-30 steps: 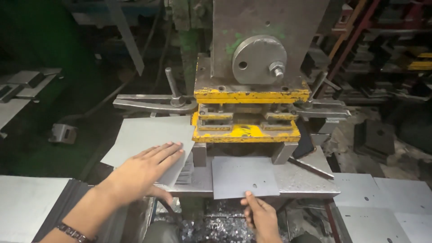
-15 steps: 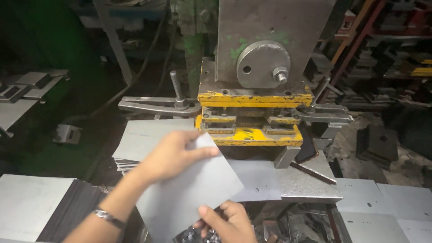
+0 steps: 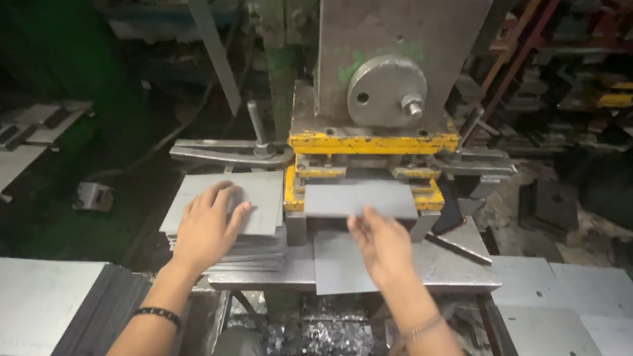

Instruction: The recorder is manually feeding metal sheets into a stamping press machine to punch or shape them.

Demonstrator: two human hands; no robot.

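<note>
Grey sheet metal under both hands: the left hand (image 3: 210,224) lies flat, grip released, palm down on the top sheet of a stack of plates (image 3: 227,227) left of the yellow press die (image 3: 362,175). The right hand (image 3: 381,245), fingers extended and grasping nothing, presses a metal sheet (image 3: 349,231) that reaches into the die and rests on the press tabletop (image 3: 455,267).

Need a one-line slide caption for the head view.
Left hand flat on a stack of metal sheets; right hand on a grey sheet under the yellow-trimmed press.
</note>
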